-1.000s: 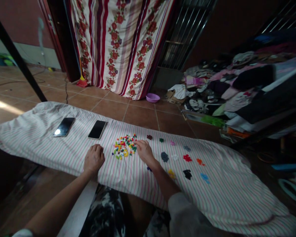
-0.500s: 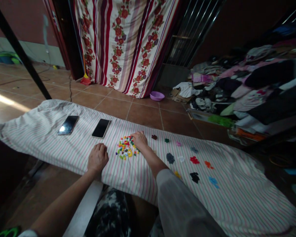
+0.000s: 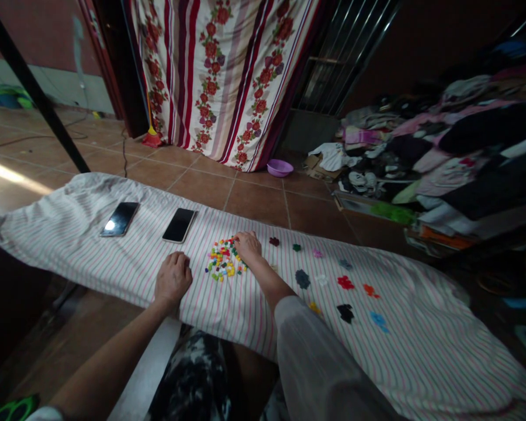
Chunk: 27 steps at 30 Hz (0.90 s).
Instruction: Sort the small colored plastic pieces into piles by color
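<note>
A mixed pile of small coloured pieces [image 3: 222, 263], mostly yellow, white, green and red, lies on the striped cloth [image 3: 245, 310]. At its upper right edge is my right hand [image 3: 248, 248], palm down, with fingertips drawn together among the pieces. Anything pinched there is too small to make out. My left hand [image 3: 174, 277] rests on the cloth left of the pile, its fingers curled in and nothing visible in them. Right of my right hand sit sorted clusters, among them dark grey pieces [image 3: 302, 279], red pieces [image 3: 345, 283], black pieces [image 3: 345, 313] and blue pieces [image 3: 379, 320].
Two phones, a left one [image 3: 120, 219] and a right one [image 3: 179, 225], lie beyond my left hand. Past the cloth's far edge, a purple basin [image 3: 280, 168] stands on the tiled floor. Heaped clothes [image 3: 421, 140] fill the right background, and a floral curtain [image 3: 228, 76] hangs behind.
My right hand has shifted only slightly at the pile's edge. The left hand stays in place, and the whole view has tilted a little.
</note>
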Each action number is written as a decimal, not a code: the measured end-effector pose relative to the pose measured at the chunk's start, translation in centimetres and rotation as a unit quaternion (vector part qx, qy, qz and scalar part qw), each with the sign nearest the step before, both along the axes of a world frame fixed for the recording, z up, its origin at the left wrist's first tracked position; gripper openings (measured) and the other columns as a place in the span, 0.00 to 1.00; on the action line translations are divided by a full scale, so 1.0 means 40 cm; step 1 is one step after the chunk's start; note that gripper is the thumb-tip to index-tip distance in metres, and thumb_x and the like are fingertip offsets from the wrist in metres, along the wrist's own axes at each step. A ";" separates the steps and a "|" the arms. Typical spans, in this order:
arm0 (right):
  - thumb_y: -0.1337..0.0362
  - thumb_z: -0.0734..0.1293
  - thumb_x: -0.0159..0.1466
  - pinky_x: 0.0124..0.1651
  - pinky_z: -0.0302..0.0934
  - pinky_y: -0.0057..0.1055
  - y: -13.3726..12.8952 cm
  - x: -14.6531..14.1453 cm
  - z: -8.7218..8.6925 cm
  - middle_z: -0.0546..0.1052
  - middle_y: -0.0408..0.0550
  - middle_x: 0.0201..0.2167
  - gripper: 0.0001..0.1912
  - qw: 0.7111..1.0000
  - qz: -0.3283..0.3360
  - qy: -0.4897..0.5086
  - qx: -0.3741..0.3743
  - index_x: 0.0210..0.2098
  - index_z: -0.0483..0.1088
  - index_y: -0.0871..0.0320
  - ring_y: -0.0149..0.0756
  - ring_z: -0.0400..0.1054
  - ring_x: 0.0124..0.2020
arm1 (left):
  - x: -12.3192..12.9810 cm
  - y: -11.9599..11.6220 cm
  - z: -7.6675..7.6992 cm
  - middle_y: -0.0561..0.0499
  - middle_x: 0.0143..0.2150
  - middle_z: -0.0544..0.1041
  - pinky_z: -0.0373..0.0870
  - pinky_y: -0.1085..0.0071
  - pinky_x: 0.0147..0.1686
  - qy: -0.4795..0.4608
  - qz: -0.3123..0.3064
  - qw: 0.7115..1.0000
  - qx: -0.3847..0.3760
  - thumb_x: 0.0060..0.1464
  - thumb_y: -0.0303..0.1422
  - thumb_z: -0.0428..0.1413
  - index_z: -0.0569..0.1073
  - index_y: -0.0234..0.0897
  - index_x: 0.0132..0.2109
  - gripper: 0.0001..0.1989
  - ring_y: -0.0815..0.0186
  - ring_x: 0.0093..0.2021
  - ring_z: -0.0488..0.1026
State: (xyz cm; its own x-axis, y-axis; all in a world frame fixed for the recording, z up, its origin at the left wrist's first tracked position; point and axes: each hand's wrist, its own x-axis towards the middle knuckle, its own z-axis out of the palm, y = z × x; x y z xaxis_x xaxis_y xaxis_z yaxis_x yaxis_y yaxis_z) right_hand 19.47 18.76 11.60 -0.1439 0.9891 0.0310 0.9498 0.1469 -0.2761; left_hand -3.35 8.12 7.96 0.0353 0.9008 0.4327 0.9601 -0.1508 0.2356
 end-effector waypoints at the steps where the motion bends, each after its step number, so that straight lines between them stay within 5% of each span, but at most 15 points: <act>1: 0.68 0.59 0.68 0.52 0.54 0.31 0.000 -0.001 -0.002 0.78 0.49 0.45 0.15 1.000 -0.001 0.000 0.002 0.44 0.77 0.54 0.40 0.62 0.51 | 0.000 0.000 0.001 0.43 0.42 0.74 0.68 0.60 0.51 -0.001 0.001 1.000 0.000 0.53 0.26 0.48 0.68 0.37 0.39 0.07 0.56 0.46 0.69; 17: 0.67 0.60 0.66 0.49 0.56 0.32 0.006 -0.008 0.002 0.80 0.49 0.43 0.14 1.000 -0.011 -0.014 -0.006 0.42 0.78 0.54 0.41 0.64 0.50 | 0.001 0.000 -0.004 0.43 0.42 0.74 0.68 0.60 0.51 -0.007 0.000 1.000 0.008 0.54 0.26 0.48 0.68 0.38 0.39 0.07 0.56 0.47 0.70; 27: 0.67 0.64 0.64 0.46 0.60 0.30 -0.001 0.010 -0.001 0.80 0.48 0.40 0.09 0.994 -0.023 0.094 0.048 0.41 0.75 0.55 0.38 0.69 0.45 | -0.001 0.001 -0.012 0.43 0.43 0.74 0.68 0.60 0.50 -0.005 -0.010 1.000 0.029 0.53 0.25 0.48 0.68 0.38 0.38 0.07 0.56 0.47 0.70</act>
